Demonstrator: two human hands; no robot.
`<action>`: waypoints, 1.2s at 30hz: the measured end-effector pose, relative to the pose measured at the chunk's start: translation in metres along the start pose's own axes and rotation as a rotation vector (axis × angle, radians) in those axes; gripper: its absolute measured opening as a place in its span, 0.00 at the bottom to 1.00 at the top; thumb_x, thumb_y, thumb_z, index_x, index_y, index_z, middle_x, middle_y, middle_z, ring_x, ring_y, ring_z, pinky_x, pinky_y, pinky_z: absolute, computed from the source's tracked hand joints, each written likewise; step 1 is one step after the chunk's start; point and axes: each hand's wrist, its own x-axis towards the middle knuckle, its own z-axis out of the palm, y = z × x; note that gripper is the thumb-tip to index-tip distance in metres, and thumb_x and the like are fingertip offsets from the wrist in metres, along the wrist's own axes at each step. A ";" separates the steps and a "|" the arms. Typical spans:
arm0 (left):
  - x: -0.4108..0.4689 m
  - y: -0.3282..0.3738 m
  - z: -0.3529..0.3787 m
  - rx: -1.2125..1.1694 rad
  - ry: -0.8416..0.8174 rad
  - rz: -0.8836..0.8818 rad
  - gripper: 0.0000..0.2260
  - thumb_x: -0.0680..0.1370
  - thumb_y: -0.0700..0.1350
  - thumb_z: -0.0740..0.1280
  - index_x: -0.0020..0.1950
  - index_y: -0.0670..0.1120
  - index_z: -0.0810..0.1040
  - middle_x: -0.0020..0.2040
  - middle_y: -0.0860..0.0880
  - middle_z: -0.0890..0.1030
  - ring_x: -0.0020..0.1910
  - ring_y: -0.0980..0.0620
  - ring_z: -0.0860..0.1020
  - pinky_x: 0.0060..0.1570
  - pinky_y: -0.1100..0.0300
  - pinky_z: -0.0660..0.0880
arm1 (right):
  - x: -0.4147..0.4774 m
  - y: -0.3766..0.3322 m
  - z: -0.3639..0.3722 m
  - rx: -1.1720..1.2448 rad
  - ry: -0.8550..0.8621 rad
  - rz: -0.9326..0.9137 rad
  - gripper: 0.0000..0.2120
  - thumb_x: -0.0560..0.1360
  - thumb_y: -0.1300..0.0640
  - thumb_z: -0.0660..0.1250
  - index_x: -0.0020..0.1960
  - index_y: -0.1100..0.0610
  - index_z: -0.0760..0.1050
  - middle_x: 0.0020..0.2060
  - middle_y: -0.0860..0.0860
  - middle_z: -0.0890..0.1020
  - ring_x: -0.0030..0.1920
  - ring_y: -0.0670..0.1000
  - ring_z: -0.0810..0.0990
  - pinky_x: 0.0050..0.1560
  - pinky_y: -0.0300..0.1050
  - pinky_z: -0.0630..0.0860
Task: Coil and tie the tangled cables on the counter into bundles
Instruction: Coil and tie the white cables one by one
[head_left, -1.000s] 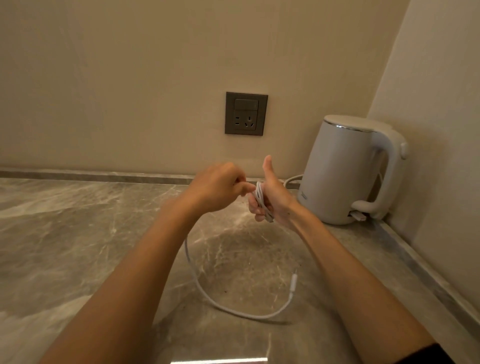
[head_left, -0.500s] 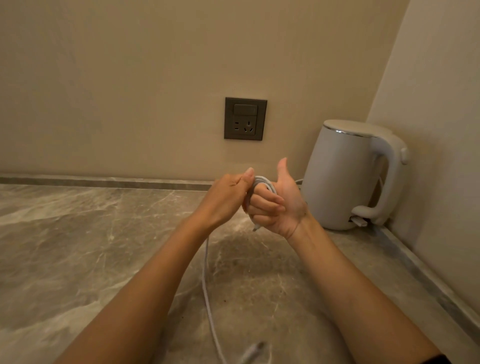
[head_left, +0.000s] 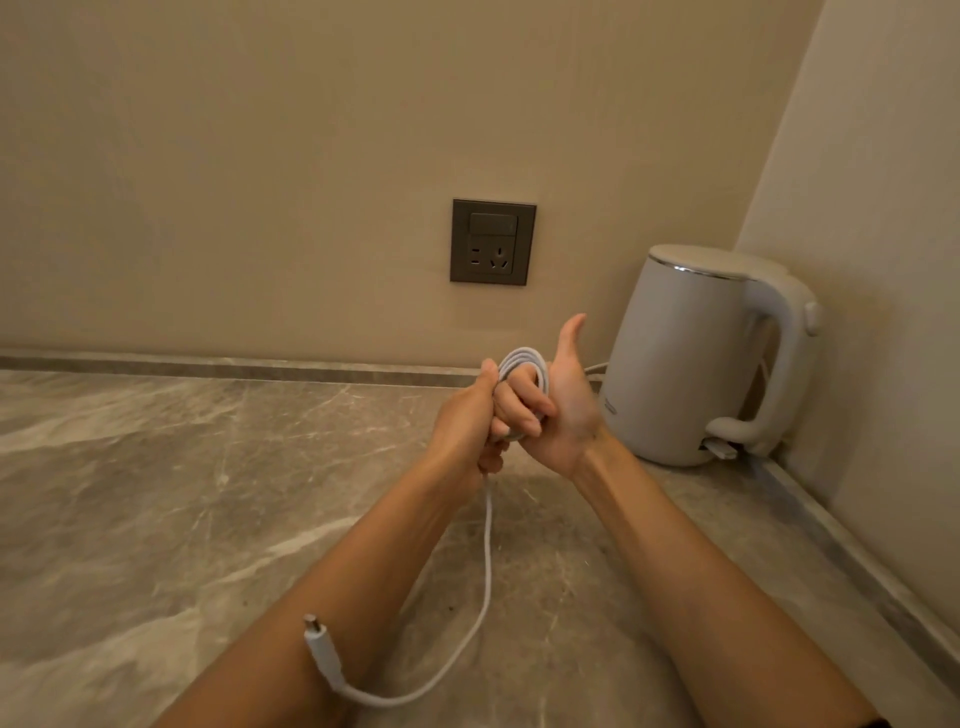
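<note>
Your right hand (head_left: 550, 400) curls round the coiled cable (head_left: 524, 364), thumb up; your left hand (head_left: 470, 421) pinches its loose tail.

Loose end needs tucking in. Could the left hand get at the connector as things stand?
Probably not directly: the left hand grips the cable near the coil, and the connector lies by its own forearm.

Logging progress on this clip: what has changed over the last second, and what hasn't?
The left hand wound the cable once more round the right hand, so the coil grew. The loose tail shortened, and its plug swung from the right side over to the left forearm. Unchanged: the right hand grips the coil, thumb up; the kettle and the socket stayed put.
</note>
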 end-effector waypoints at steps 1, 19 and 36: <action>0.002 0.000 0.000 -0.011 0.046 0.025 0.23 0.81 0.55 0.54 0.29 0.44 0.67 0.16 0.52 0.62 0.14 0.58 0.59 0.19 0.70 0.54 | 0.000 0.001 0.002 -0.019 0.016 -0.012 0.44 0.69 0.26 0.30 0.13 0.58 0.58 0.12 0.53 0.62 0.17 0.50 0.66 0.25 0.37 0.71; 0.018 0.018 -0.042 0.780 0.257 0.797 0.23 0.78 0.49 0.64 0.26 0.38 0.71 0.22 0.48 0.62 0.23 0.54 0.57 0.28 0.58 0.54 | 0.011 0.011 -0.008 0.012 0.261 0.088 0.33 0.82 0.44 0.46 0.25 0.58 0.70 0.21 0.52 0.70 0.26 0.48 0.71 0.40 0.43 0.68; 0.016 0.032 -0.048 0.941 0.201 0.842 0.19 0.78 0.50 0.64 0.36 0.37 0.79 0.30 0.41 0.78 0.30 0.43 0.74 0.34 0.51 0.70 | 0.011 0.009 -0.001 -0.077 0.194 0.026 0.17 0.83 0.59 0.50 0.37 0.59 0.66 0.20 0.45 0.64 0.24 0.42 0.59 0.28 0.32 0.63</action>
